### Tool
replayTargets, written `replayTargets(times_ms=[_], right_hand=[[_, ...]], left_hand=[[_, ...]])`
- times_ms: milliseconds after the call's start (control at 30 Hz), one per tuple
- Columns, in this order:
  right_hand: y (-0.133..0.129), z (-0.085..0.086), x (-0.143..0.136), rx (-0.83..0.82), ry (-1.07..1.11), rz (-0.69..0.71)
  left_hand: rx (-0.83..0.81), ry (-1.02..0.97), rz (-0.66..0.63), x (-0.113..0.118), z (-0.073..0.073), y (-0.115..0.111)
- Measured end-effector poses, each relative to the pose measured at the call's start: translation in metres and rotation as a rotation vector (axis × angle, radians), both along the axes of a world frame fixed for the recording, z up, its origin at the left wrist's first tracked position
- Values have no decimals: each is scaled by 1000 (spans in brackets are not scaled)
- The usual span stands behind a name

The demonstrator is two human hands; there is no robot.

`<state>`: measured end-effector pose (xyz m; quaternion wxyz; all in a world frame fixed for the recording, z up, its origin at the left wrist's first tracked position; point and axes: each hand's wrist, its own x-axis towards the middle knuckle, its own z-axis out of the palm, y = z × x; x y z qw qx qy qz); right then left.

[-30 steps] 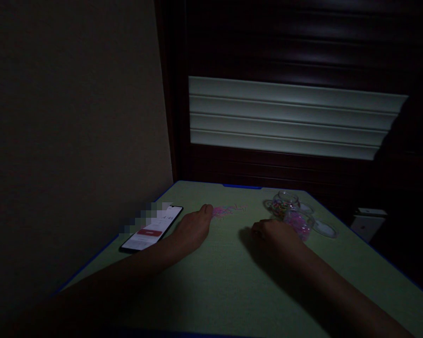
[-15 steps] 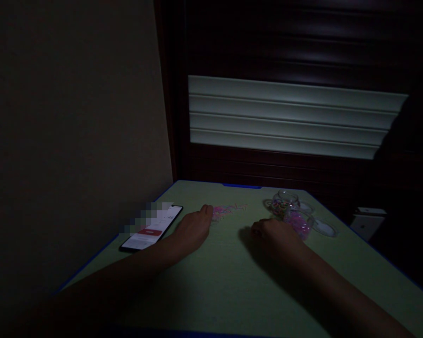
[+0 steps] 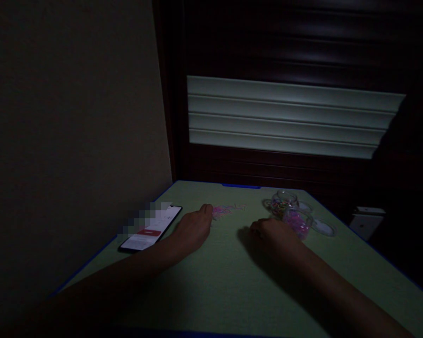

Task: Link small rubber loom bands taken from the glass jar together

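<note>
My left hand (image 3: 194,226) rests at the left edge of a loose pile of small pink and pale rubber bands (image 3: 223,211) on the table. Its fingers are drawn together, and their tips are hidden from me. My right hand (image 3: 275,237) is closed, a little nearer to me, with its curled fingers just above the table top. What it may hold does not show. Just behind it stands a clear jar of pink and purple bands (image 3: 299,223). Further back is a second clear jar (image 3: 285,203) with bands of several colours.
The pale green table (image 3: 211,291) has a blue edge. A lit phone (image 3: 143,240) lies on it at the left, by the wall. Round clear lids (image 3: 323,227) lie right of the jars. Beyond the table's right edge is a white box (image 3: 366,223). Dark slatted panelling (image 3: 285,169) stands behind.
Both hands keep nearly the same place and pose. The whole view has shifted very slightly; nothing is visibly taken up or let go.
</note>
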<state>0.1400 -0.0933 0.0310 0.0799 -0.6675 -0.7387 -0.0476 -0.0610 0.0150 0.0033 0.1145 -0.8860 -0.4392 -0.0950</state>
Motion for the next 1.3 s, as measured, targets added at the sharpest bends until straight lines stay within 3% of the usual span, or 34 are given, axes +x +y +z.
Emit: replayTargets(times_ms=[333, 900, 1300], right_hand=[[2, -5, 2, 34, -22, 24], [1, 0, 0, 100, 83, 92], [-3, 8, -10, 293, -18, 405]], left_hand=[[43, -21, -105, 0, -3, 5], [73, -34, -102, 7, -4, -5], [426, -47, -485, 7, -14, -8]])
